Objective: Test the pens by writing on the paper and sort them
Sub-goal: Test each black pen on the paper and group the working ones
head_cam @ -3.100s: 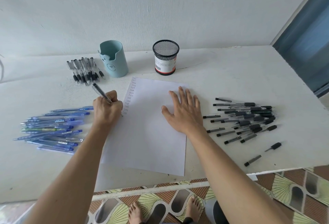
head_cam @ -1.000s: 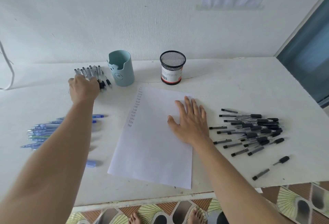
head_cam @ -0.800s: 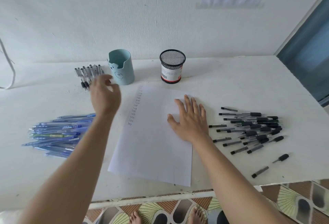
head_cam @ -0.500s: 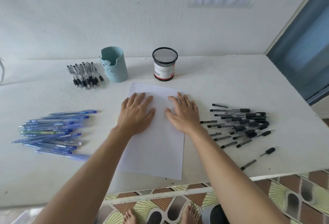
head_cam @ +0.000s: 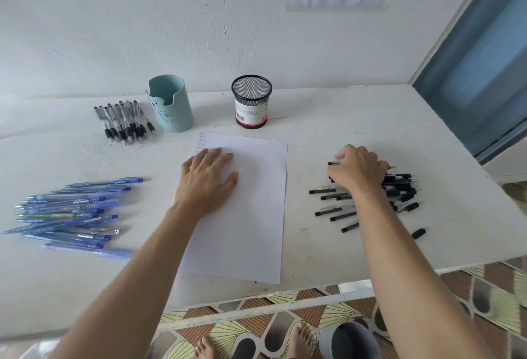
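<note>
Left hand (head_cam: 206, 179): flat on the paper (head_cam: 251, 216), palm down, fingers straight and slightly spread, holding nothing; it covers the sheet's upper left part. Right hand (head_cam: 356, 170): over the black pens (head_cam: 399, 187), fingers curled down onto the pile; a dark pen end shows at the fingertips, but I cannot tell whether the hand grips a pen or only touches the heap. Paper lies at table (head_cam: 342, 130) centre, long side running away from the person, with small written marks (head_cam: 202, 141) down its upper left edge, partly hidden by the left hand. Black pens: loose pile right of the paper, a few strays toward the near edge. Blue pens (head_cam: 71, 216): pile well left of the paper, 1 green barrel among them. Clear pens (head_cam: 122, 121): tidy row at far left, just beside the teal cup (head_cam: 171, 107). Mesh cup (head_cam: 251, 101): upright beyond the paper's far edge, apart from the teal cup.
</note>
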`<state>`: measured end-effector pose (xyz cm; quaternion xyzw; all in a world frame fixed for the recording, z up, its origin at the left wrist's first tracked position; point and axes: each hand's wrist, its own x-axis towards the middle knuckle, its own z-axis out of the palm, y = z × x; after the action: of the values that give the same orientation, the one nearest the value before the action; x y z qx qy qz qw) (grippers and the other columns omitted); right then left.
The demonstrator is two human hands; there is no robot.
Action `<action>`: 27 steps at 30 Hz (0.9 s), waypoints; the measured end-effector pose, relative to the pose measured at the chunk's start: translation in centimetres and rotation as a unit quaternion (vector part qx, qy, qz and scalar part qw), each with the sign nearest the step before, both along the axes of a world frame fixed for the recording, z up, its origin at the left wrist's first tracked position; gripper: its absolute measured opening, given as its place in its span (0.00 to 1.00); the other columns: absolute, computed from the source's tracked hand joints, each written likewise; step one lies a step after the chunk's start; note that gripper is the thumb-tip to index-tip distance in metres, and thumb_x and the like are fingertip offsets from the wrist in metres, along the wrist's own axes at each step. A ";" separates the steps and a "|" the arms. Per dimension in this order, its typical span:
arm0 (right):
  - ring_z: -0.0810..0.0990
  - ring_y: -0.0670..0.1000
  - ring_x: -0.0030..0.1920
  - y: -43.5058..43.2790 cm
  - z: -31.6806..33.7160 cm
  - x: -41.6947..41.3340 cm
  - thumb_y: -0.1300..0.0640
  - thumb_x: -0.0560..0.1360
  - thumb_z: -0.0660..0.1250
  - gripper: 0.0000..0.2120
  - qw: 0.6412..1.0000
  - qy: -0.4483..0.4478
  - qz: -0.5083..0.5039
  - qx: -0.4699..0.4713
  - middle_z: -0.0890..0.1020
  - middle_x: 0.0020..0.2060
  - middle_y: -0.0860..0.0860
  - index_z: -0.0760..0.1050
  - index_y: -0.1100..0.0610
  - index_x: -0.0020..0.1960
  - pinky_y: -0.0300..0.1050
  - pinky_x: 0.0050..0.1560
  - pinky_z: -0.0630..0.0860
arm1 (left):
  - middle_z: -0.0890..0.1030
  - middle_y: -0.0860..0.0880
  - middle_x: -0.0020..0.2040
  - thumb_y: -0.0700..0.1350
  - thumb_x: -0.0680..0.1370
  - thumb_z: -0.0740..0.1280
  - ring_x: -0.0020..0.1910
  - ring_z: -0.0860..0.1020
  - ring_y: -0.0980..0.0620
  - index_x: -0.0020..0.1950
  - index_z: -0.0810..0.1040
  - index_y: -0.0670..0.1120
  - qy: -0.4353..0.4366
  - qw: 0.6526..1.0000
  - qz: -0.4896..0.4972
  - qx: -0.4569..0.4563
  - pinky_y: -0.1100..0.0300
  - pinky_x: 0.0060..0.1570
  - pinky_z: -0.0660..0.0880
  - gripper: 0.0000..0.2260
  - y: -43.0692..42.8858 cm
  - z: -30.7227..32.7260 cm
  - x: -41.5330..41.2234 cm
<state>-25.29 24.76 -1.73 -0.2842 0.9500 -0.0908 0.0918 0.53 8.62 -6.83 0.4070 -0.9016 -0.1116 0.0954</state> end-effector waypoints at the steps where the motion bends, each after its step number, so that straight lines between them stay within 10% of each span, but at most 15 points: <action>1: 0.74 0.56 0.62 0.0 -0.2 -0.1 0.58 0.73 0.66 0.16 1.000 0.009 0.001 -0.022 0.78 0.59 0.50 0.77 0.49 0.60 0.55 0.65 0.62 | 0.66 0.52 0.78 0.68 0.73 0.45 0.78 0.58 0.48 0.75 0.68 0.56 0.000 1.000 0.001 0.000 0.51 0.75 0.51 0.35 0.0 0.0 0.0; 7: 0.80 0.54 0.54 -1.4 -0.4 1.2 0.62 0.77 0.69 0.12 0.973 0.123 0.088 -0.177 0.82 0.55 0.51 0.78 0.51 0.59 0.53 0.68 0.66 | 0.65 0.52 0.78 0.64 0.76 0.50 0.79 0.57 0.49 0.76 0.68 0.56 0.003 1.000 0.003 0.009 0.53 0.74 0.49 0.30 0.1 0.1 0.0; 10: 0.80 0.57 0.50 -3.6 0.6 4.7 0.64 0.76 0.70 0.12 0.940 0.134 0.168 -0.266 0.82 0.52 0.53 0.80 0.55 0.58 0.51 0.54 0.73 | 0.66 0.52 0.77 0.61 0.79 0.54 0.78 0.58 0.49 0.75 0.70 0.55 0.024 1.000 -0.001 0.017 0.53 0.74 0.49 0.25 -0.1 -0.1 0.1; 18: 0.82 0.52 0.54 -7.7 0.3 12.9 0.58 0.74 0.70 0.11 0.945 -0.138 0.195 -0.225 0.85 0.52 0.50 0.83 0.55 0.55 0.40 0.51 0.74 | 0.79 0.53 0.61 0.41 0.71 0.55 0.62 0.74 0.47 0.63 0.79 0.46 0.344 0.923 0.094 0.142 0.57 0.61 0.69 0.23 -0.2 1.3 2.4; 27: 0.80 0.53 0.52 -7.5 -1.4 13.0 0.51 0.77 0.65 0.09 0.958 -0.128 0.132 -0.221 0.84 0.49 0.47 0.81 0.52 0.53 0.46 0.51 0.76 | 0.79 0.56 0.39 0.52 0.70 0.60 0.41 0.74 0.59 0.48 0.78 0.56 0.287 0.944 0.044 0.159 0.57 0.48 0.70 0.11 0.1 1.4 2.0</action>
<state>-12.33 17.25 -3.08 -0.4059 0.8409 -0.3209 0.1585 2.51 8.74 -5.43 0.4071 -0.7877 -0.3608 0.2891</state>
